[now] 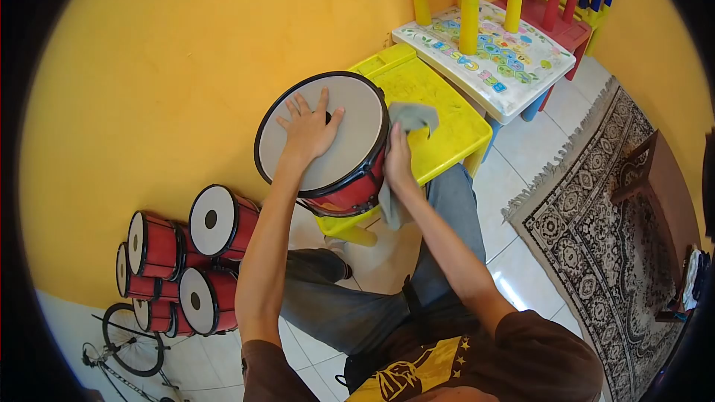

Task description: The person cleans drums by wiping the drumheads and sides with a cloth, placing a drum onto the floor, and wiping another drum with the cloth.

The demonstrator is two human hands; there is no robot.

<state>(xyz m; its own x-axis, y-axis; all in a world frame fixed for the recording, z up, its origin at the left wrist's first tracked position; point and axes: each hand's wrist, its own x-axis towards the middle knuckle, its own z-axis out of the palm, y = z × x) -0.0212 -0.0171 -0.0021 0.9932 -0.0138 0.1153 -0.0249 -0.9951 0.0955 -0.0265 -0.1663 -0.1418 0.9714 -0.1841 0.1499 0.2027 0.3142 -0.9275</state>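
A large red drum [344, 199] with a black rim and a pale grey head rests tilted on a yellow plastic table [439, 115]. My left hand [309, 128] lies flat on the drum head with its fingers spread, beside a dark spot at the centre. At the drum's right side, my right hand [398, 160] holds a grey-green cloth [414, 113] against the red shell. Part of the cloth hangs below that hand.
Several smaller red drums [213, 221] are stacked at the lower left by the yellow wall, near a bicycle [134, 339]. A white patterned table [499, 52] bearing a yellow chair [468, 0] stands at upper right. A patterned rug [588, 253] lies at right.
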